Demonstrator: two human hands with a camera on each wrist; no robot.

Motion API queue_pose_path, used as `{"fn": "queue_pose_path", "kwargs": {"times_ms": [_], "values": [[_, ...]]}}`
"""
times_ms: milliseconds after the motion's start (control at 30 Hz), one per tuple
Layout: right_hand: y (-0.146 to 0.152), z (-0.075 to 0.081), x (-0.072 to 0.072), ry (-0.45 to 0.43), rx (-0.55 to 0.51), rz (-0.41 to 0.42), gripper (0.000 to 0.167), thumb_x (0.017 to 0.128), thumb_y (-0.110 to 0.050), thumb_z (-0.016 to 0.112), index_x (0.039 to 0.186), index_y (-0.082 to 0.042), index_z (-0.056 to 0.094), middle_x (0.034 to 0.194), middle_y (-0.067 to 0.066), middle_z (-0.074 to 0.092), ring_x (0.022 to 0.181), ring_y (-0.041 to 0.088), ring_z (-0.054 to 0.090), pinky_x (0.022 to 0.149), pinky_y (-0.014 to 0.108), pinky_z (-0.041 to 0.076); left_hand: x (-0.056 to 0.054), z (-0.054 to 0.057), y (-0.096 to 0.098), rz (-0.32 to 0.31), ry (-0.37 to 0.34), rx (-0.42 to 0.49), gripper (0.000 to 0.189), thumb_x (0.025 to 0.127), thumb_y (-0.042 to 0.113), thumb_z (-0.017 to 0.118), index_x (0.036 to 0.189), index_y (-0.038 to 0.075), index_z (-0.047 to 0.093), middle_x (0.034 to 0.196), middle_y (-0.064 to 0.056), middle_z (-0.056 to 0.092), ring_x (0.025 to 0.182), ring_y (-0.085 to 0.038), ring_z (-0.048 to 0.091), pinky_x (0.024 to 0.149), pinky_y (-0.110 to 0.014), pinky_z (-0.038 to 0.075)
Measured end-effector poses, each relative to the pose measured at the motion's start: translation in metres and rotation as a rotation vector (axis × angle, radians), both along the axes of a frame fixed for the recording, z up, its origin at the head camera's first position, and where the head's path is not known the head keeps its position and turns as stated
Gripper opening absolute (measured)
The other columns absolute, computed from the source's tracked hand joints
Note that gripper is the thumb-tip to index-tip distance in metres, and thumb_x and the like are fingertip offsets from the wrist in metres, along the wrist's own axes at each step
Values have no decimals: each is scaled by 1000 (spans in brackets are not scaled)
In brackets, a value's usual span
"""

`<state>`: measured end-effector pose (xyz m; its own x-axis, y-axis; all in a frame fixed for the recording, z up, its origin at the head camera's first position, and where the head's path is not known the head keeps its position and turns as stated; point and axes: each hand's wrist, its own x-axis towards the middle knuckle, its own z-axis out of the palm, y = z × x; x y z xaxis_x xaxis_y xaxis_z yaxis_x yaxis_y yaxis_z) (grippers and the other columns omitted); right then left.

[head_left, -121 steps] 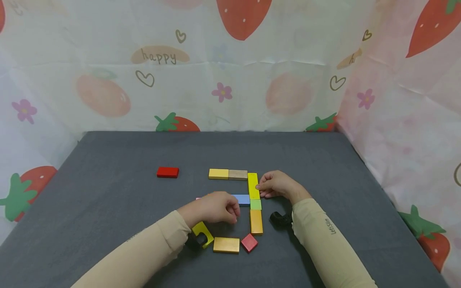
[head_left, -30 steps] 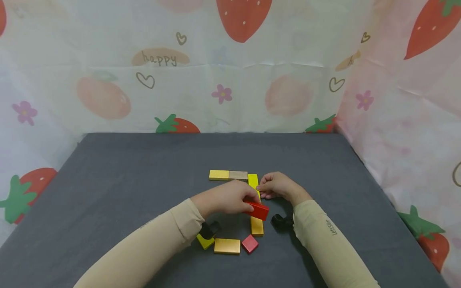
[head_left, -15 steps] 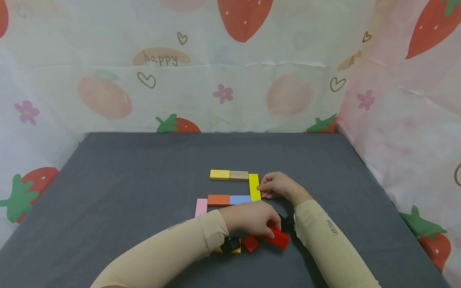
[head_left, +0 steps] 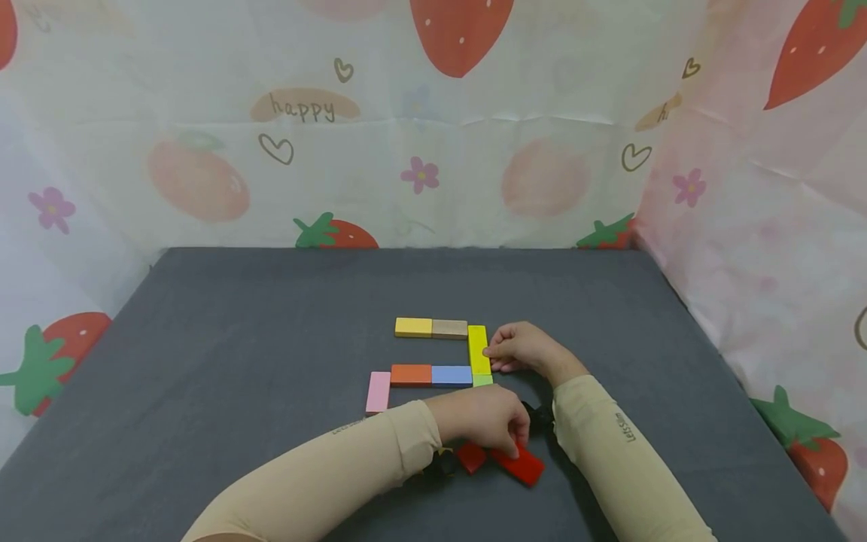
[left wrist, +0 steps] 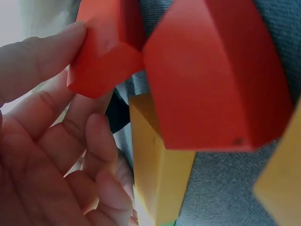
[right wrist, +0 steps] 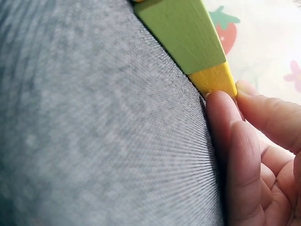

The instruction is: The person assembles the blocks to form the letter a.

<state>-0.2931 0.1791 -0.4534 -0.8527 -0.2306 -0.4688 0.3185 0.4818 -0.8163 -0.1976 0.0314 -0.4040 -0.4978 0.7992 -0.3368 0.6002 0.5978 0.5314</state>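
Observation:
With thumb and fingertips, my left hand (head_left: 481, 414) pinches a red block (head_left: 521, 468), slanted low on the right of the layout. A smaller red block (head_left: 470, 457) lies just left of it; in the left wrist view their corners appear to meet. A golden block (left wrist: 157, 160) shows below them there. My right hand (head_left: 531, 354) rests thumb and fingertips against the right edge of the long yellow block (head_left: 478, 346), its other fingers loosely curled. A green block (head_left: 482, 380) adjoins that yellow one. My left hand and forearm hide the blocks beneath.
Blue (head_left: 451, 376), orange (head_left: 411, 375) and pink (head_left: 378, 391) blocks run leftward from the green one. A pale wood block (head_left: 449, 329) and a short yellow block (head_left: 413, 327) form the far row. All lie on a grey cloth (head_left: 257, 324).
The red block lay at the far left; my left hand has carried it right and toward me, down beside the small red block. The right hand has stayed at the yellow block.

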Motion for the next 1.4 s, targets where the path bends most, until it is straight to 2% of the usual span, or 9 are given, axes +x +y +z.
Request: {"fn": "queue_pose_path", "kwargs": {"times_ms": [200, 467, 567, 667, 767, 867, 1033, 1267, 1400], "values": [[0, -1, 1, 15, -3, 3, 12, 88, -14, 71, 86, -5, 64, 68, 0, 66, 58, 9, 64, 59, 22, 54, -1, -4, -2, 24, 8, 8, 3, 88, 18, 72, 85, 19, 72, 75, 10, 61, 68, -5, 51, 61, -16, 43], [-1, 1, 2, 13, -4, 7, 13, 89, -15, 71, 86, -5, 64, 68, 0, 66, 59, 9, 64, 59, 22, 54, -1, -5, -2, 15, 6, -19, 5, 88, 14, 71, 90, 18, 73, 79, 9, 63, 71, -5, 52, 61, -17, 43], [-1, 2, 3, 10, -1, 4, 12, 89, -15, 71, 86, -6, 63, 68, 0, 66, 59, 9, 64, 59, 22, 54, 0, -4, -2, -20, 42, -53, 7, 85, 22, 76, 91, 21, 73, 81, 12, 63, 78, -6, 50, 67, -19, 41], [-2, 1, 3, 9, -5, 3, 12, 89, -15, 71, 85, -6, 63, 68, 0, 66, 59, 9, 64, 59, 22, 54, 1, -3, -1, -85, 120, -98, 18, 79, 32, 81, 93, 27, 72, 83, 15, 63, 86, -7, 46, 72, -23, 36], [-2, 1, 3, 8, -11, 3, 12, 88, -14, 71, 84, -6, 63, 68, 0, 66, 59, 9, 64, 59, 22, 54, 3, -2, -1, -127, 183, -123, 23, 77, 35, 83, 95, 29, 70, 85, 17, 63, 89, -8, 44, 73, -26, 33], [-3, 0, 3, 9, -12, 0, 12, 88, -14, 71, 84, -6, 63, 68, 0, 66, 59, 9, 64, 59, 22, 54, 5, -3, -1, -140, 220, -132, 22, 77, 33, 83, 95, 30, 70, 85, 18, 63, 89, -8, 44, 73, -26, 32], [-3, -1, 2, 10, -7, -5, 13, 88, -14, 71, 85, -6, 62, 69, 0, 66, 59, 9, 64, 59, 22, 54, 5, -4, -2, -145, 230, -137, 22, 77, 32, 82, 95, 31, 69, 85, 18, 62, 89, -9, 44, 73, -27, 32], [-4, -2, 2, 15, -5, 10, 13, 89, -15, 71, 86, -6, 63, 69, 0, 67, 59, 9, 64, 59, 22, 54, 1, 2, -14, -111, 221, -72, 25, 79, 34, 81, 100, 30, 70, 92, 16, 65, 90, -7, 45, 74, -27, 33], [-4, -2, 1, 13, -13, 29, 13, 89, -16, 70, 87, -5, 64, 69, 0, 67, 59, 9, 64, 60, 23, 55, -9, 11, -32, -20, 254, -55, 26, 81, 37, 78, 105, 29, 70, 99, 13, 66, 94, -8, 47, 77, -29, 35]]}}
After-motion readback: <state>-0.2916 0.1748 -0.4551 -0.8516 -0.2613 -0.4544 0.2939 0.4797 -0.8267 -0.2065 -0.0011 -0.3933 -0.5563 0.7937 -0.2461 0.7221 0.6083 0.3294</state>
